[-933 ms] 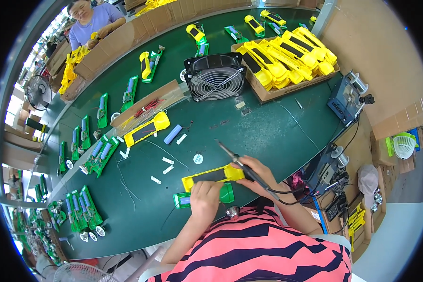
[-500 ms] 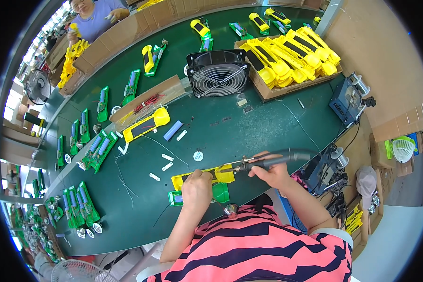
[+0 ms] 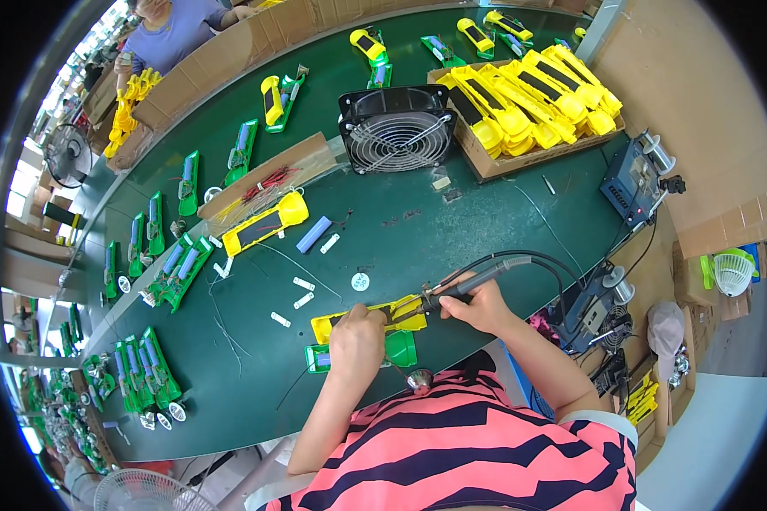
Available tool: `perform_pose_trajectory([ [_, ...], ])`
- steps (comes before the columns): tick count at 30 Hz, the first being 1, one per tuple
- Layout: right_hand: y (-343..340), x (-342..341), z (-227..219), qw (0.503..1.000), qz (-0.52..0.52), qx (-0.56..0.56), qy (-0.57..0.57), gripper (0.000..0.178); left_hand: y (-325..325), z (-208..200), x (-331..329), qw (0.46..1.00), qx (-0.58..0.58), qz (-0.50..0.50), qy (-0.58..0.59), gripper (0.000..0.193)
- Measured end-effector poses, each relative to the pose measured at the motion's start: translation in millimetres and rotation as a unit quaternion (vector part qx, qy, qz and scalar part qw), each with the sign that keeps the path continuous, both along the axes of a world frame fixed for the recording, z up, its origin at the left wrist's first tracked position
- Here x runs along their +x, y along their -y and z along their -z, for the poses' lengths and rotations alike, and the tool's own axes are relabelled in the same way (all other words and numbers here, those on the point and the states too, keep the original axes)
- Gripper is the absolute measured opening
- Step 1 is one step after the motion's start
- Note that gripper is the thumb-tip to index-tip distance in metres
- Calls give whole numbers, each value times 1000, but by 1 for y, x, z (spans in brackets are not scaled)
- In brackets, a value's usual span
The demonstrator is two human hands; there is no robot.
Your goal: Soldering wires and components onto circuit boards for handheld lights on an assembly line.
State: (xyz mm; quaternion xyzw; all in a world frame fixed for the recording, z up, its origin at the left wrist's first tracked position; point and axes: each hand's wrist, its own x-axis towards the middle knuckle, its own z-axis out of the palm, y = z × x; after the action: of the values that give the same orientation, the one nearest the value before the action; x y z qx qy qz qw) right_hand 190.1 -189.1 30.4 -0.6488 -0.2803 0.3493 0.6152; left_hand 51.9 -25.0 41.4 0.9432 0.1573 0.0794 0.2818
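Close to the table's front edge, my left hand [image 3: 357, 341] is closed on a yellow plastic casing [image 3: 412, 322] with a dark panel. My right hand [image 3: 479, 305] grips a soldering iron [image 3: 490, 274] with a dark handle and a cable. Its metal tip reaches over the yellow casing near my left fingers; whether it touches cannot be made out. Under the yellow casing lies a green casing [image 3: 400, 350], partly hidden by my left hand. Beside it, at my shirt, sits a small shiny lamp reflector [image 3: 419, 381].
A black fan [image 3: 396, 136] stands at the table's middle, left of a box [image 3: 486, 169] of yellow casings. At right is a blue soldering station [image 3: 631, 183] with a wire spool. Green casings [image 3: 158, 370], a blue cylindrical cell [image 3: 314, 235] and white strips lie left. A co-worker [image 3: 175, 34] sits far left.
My right hand has shifted slightly left, and the soldering iron's rear end now tilts farther away from me. My left hand keeps its place. The co-worker's arms have moved.
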Motion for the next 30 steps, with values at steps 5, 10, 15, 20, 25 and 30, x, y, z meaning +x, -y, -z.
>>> perform_pose_trajectory([
  [5, 3, -2, -1, 1000, 17, 8, -10, 14, 1, 1, 1, 1000, 12, 1, -18, 4],
  [10, 8, -7, -14, 999, 33, 14, 16, 15, 2, -2, 2, 999, 38, 17, -15, 6],
  [15, 18, -26, -27, 993, 75, 43, 86, 15, 2, 1, 1, 1000, 20, -3, -21, 5],
  [20, 6, -53, -16, 965, -20, -25, 262, 53, 3, -1, 3, 999, 25, -2, -22, 4],
  [25, 2, -62, -1, 971, -87, -73, 209, 75, 4, -3, 4, 999, 29, -1, -23, 5],
  [30, -2, -60, -6, 971, -107, -87, 194, 76, 4, -3, 1, 999, 32, 2, -20, 6],
])
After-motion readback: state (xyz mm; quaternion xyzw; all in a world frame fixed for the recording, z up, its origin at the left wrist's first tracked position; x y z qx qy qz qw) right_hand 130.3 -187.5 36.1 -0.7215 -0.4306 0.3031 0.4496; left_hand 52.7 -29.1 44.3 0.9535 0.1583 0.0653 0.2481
